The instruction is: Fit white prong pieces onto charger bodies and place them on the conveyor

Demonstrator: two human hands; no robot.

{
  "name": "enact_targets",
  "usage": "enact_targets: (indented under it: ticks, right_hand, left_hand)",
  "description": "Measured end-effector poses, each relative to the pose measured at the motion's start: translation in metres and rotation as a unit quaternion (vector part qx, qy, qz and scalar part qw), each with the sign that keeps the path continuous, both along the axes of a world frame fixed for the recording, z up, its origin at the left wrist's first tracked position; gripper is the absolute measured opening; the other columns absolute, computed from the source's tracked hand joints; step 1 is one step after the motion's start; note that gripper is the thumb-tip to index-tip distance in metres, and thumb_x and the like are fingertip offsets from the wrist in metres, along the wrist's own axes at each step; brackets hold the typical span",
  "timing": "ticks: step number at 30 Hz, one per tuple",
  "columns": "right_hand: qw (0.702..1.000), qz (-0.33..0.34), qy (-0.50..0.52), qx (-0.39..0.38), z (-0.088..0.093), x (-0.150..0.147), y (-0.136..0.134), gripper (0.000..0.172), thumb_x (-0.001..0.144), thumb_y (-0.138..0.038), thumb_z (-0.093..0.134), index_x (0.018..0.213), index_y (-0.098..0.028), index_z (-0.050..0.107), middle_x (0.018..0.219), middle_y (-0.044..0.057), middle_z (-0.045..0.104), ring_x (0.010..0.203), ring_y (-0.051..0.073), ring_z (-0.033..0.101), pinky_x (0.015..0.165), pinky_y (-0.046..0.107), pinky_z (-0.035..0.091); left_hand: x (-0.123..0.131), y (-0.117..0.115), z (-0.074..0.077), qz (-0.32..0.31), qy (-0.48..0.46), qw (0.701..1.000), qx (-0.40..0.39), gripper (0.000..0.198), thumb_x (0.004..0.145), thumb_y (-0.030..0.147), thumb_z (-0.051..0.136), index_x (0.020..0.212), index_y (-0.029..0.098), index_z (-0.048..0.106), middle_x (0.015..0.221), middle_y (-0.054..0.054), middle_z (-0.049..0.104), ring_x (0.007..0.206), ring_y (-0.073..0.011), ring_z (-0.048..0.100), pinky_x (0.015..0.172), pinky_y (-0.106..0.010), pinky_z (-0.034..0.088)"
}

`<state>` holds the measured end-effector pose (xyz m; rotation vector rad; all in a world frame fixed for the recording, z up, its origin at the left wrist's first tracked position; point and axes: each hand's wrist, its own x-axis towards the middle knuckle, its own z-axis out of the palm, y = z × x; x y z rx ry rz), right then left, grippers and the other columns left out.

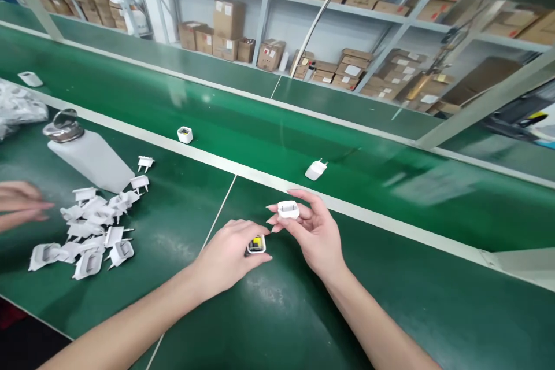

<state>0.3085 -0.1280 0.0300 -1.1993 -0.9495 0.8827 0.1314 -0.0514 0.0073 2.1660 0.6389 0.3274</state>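
While the person's left hand point(228, 257) closes from above on a small square white plug housing point(256, 244), the right hand point(310, 237) turns its palm inward and grips a second white housing point(288, 209) between thumb and fingertips. Both housings are seen almost end-on, so their long axes run roughly up toward the head camera. The open end of the left-hand piece faces up and shows a dark interior with a yellow patch, while the right-hand piece shows a square white rim, tilted slightly. The two hands are just apart, above a green conveyor belt point(182, 231); whether the lower housing touches the belt cannot be told. To the left lies a loose pile of white two-pin plug parts point(89, 225), their pins pointing in mixed directions, beside a white plastic dispensing bottle point(91, 159) lying on its side with its metal top toward the upper left. A co-worker's hand point(21, 202) reaches in at the left edge near the pile. Beyond a pale divider strip point(260, 176), a finished white plug point(316, 170) lies with its pins toward the upper right, and a small white cube point(184, 134) sits nearby. Shelves of cardboard boxes point(229, 23) stand behind.
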Motion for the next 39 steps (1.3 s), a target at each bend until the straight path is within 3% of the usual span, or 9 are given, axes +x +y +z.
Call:
enact_targets:
  ticks: [5, 11, 14, 17, 22, 28, 30, 35, 39]
  right_hand:
    - [0.995, 0.031, -0.095, -0.003, 0.029, 0.013, -0.010, 0.030, 0.087, -0.029, 0.081, 0.112, -0.022, 0.065, 0.099, 0.007, 0.079, 0.073, 0.020, 0.076, 0.066, 0.035, 0.066]
    - [0.962, 0.013, -0.271, 0.022, 0.049, 0.023, -0.024, 0.029, 0.096, -0.028, 0.071, 0.125, -0.030, 0.072, 0.102, 0.005, 0.076, 0.068, 0.019, 0.073, 0.064, 0.035, 0.065]
    - [0.920, 0.044, -0.389, 0.037, 0.054, 0.029, -0.027, 0.036, 0.102, -0.020, 0.060, 0.135, -0.033, 0.067, 0.100, 0.003, 0.076, 0.072, 0.018, 0.073, 0.070, 0.033, 0.062]
    - [0.879, 0.052, -0.473, 0.001, 0.060, 0.032, -0.030, 0.037, 0.103, -0.021, 0.059, 0.138, -0.030, 0.061, 0.104, 0.003, 0.076, 0.079, 0.018, 0.074, 0.074, 0.031, 0.060]
    - [0.798, 0.140, -0.585, -0.046, 0.072, 0.027, -0.034, 0.013, 0.103, -0.027, 0.061, 0.114, -0.025, 0.066, 0.099, 0.004, 0.075, 0.076, 0.017, 0.071, 0.068, 0.027, 0.056]
    - [0.742, 0.207, -0.635, -0.062, 0.061, 0.015, -0.028, 0.021, 0.107, -0.023, 0.047, 0.111, -0.022, 0.067, 0.099, 0.008, 0.069, 0.077, 0.018, 0.068, 0.067, 0.029, 0.053]
    - [0.741, 0.212, -0.634, -0.072, 0.055, 0.013, -0.025, 0.021, 0.107, -0.023, 0.046, 0.112, -0.021, 0.066, 0.099, 0.009, 0.068, 0.078, 0.019, 0.066, 0.067, 0.030, 0.053]
    - [0.793, 0.223, -0.557, -0.106, 0.047, 0.016, -0.019, 0.013, 0.106, -0.024, 0.051, 0.113, -0.022, 0.062, 0.106, 0.007, 0.064, 0.086, 0.018, 0.064, 0.073, 0.030, 0.053]
    - [0.806, 0.230, -0.534, -0.109, 0.047, 0.021, -0.018, 0.010, 0.106, -0.026, 0.053, 0.105, -0.023, 0.062, 0.103, 0.006, 0.063, 0.087, 0.018, 0.063, 0.075, 0.029, 0.051]
  left_hand:
    - [0.034, 0.001, -0.006, -0.047, -0.050, 0.998, -0.011, 0.037, 0.079, 0.033, 0.086, 0.113, 0.023, 0.072, 0.108, -0.004, 0.076, 0.107, -0.0274, 0.066, 0.098, -0.039, 0.050]
    - [0.026, 0.007, -0.008, -0.124, -0.075, 0.989, -0.035, 0.065, 0.078, 0.035, 0.086, 0.136, 0.025, 0.058, 0.139, -0.010, 0.063, 0.133, -0.0311, 0.053, 0.110, -0.046, 0.043]
    - [0.021, 0.010, -0.007, -0.100, -0.072, 0.991, -0.051, 0.043, 0.084, 0.031, 0.081, 0.123, 0.023, 0.063, 0.129, -0.009, 0.066, 0.124, -0.0289, 0.057, 0.104, -0.043, 0.047]
    - [0.022, 0.012, -0.006, -0.095, -0.084, 0.990, -0.056, 0.030, 0.084, 0.026, 0.080, 0.110, 0.021, 0.065, 0.116, -0.006, 0.068, 0.114, -0.0259, 0.060, 0.100, -0.040, 0.048]
    - [0.022, 0.012, -0.007, -0.090, -0.104, 0.989, -0.052, 0.026, 0.084, 0.023, 0.079, 0.105, 0.019, 0.065, 0.111, -0.004, 0.068, 0.110, -0.0235, 0.061, 0.097, -0.038, 0.048]
    - [0.021, 0.012, -0.009, -0.084, -0.089, 0.991, -0.046, 0.026, 0.085, 0.027, 0.079, 0.105, 0.020, 0.064, 0.110, -0.005, 0.068, 0.109, -0.0240, 0.060, 0.095, -0.038, 0.048]
    - [0.021, 0.012, -0.010, -0.084, -0.087, 0.992, -0.044, 0.025, 0.085, 0.029, 0.079, 0.102, 0.020, 0.062, 0.109, -0.005, 0.067, 0.108, -0.0242, 0.060, 0.094, -0.037, 0.049]
    - [0.022, 0.012, -0.009, -0.088, -0.080, 0.992, -0.039, 0.021, 0.088, 0.029, 0.076, 0.097, 0.019, 0.061, 0.104, -0.004, 0.066, 0.105, -0.0237, 0.059, 0.090, -0.036, 0.048]
    - [0.021, 0.013, -0.007, -0.091, -0.087, 0.991, -0.047, 0.021, 0.088, 0.028, 0.077, 0.099, 0.019, 0.061, 0.106, -0.004, 0.066, 0.107, -0.0238, 0.059, 0.092, -0.036, 0.048]
